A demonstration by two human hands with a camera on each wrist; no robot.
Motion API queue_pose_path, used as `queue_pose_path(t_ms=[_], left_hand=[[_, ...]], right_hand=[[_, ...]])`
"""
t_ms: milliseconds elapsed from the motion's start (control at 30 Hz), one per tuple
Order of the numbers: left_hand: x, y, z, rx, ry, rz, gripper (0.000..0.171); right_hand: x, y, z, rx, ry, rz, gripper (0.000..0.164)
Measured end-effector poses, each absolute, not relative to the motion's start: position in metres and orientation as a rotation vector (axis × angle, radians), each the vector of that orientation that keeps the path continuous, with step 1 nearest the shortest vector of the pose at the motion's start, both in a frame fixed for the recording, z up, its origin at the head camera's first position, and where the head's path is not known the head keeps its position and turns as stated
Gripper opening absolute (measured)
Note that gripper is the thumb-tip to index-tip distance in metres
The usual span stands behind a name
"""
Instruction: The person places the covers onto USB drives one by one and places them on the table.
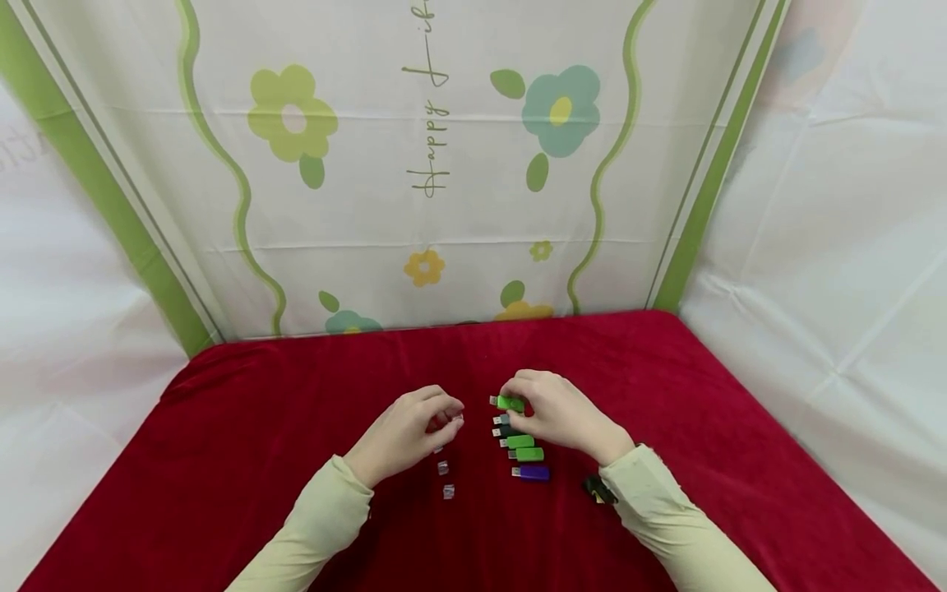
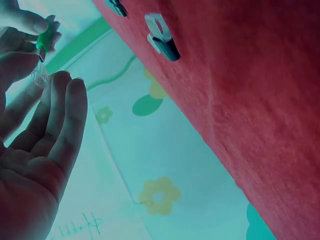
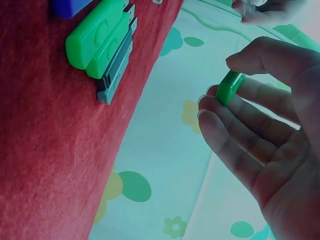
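My right hand (image 1: 551, 411) pinches a green USB stick (image 1: 509, 403) between thumb and fingers, its metal plug pointing left. Facing it across a gap, my left hand (image 1: 407, 427) holds a small clear cap (image 2: 40, 79) at the fingertips. Both hands are raised over the red cloth. Below the right hand lies a column of USB sticks, plugs to the left: a grey one (image 1: 501, 420), a dark one (image 1: 505, 431), two green ones and a blue one (image 1: 533, 473). Beside the left hand, clear caps (image 1: 448, 492) lie in a column, partly hidden by its fingers.
A red cloth (image 1: 296, 395) covers the table. By the right sleeve lies a small black and yellow object (image 1: 598, 490), partly covered. White curtains with flower prints (image 1: 444, 164) stand behind the table and at both sides.
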State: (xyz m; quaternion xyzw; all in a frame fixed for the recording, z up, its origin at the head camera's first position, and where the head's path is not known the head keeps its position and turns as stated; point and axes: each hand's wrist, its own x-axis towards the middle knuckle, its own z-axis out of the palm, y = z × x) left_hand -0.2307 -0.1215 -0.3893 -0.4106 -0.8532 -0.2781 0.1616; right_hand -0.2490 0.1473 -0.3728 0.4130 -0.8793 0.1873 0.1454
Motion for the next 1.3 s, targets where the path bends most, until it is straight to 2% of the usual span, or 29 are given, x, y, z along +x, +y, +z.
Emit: queue_pose_path(t_ms=[567,1300], left_hand=[[-0.226,-0.112,-0.395,-1.071,-2.394,-0.688,0.019],[-0.218,-0.11,-0.39,-1.103,-2.439,-0.725,0.017]], right_hand=[[-0.241,0.136,-0.372,1.29,-2.436,0.494,0.018],[-0.233,0.13,-0.377,1.366,-2.394,0.485,0.02]])
